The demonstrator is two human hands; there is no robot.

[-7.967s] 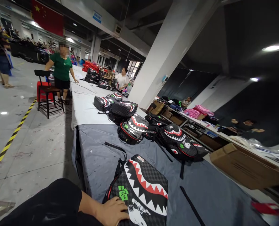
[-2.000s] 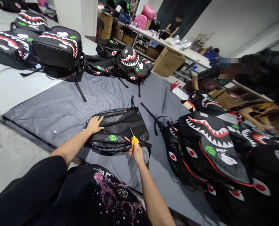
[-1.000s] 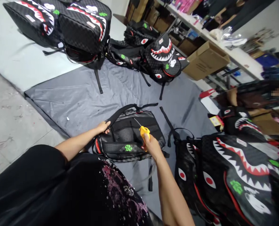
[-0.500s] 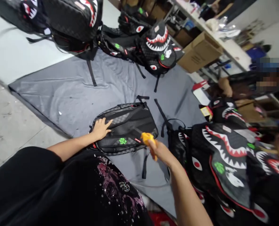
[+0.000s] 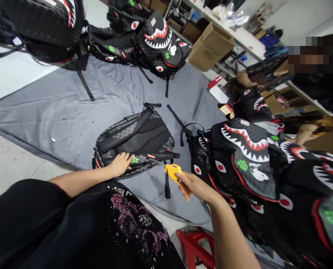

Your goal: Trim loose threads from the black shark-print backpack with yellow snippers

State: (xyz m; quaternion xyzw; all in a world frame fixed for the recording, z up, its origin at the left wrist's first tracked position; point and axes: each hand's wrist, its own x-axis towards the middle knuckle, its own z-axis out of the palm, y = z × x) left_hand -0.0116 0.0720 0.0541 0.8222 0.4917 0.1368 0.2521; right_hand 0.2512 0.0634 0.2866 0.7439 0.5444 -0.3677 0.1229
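A black checkered backpack [image 5: 135,140] lies back side up on the grey cloth [image 5: 57,112] covering the table. My left hand [image 5: 121,163] rests flat on its near edge, by a green patch. My right hand [image 5: 193,185] grips a yellow-handled tool [image 5: 173,172] with a thin metal tip pointing at the backpack's near right corner, just off the bag. A loose black strap hangs from the bag toward me.
A pile of shark-mouth backpacks [image 5: 247,157] lies at my right; more backpacks [image 5: 155,45] lie at the far side. A cardboard box [image 5: 211,46] sits beyond the table. Another person's hand [image 5: 305,132] shows at the right. A red stool [image 5: 194,243] stands below me.
The view swung from down the hall onto the table. The backpack was turned back side up. My left hand slid to its near edge; my right hand drew the yellow tool back off the bag.
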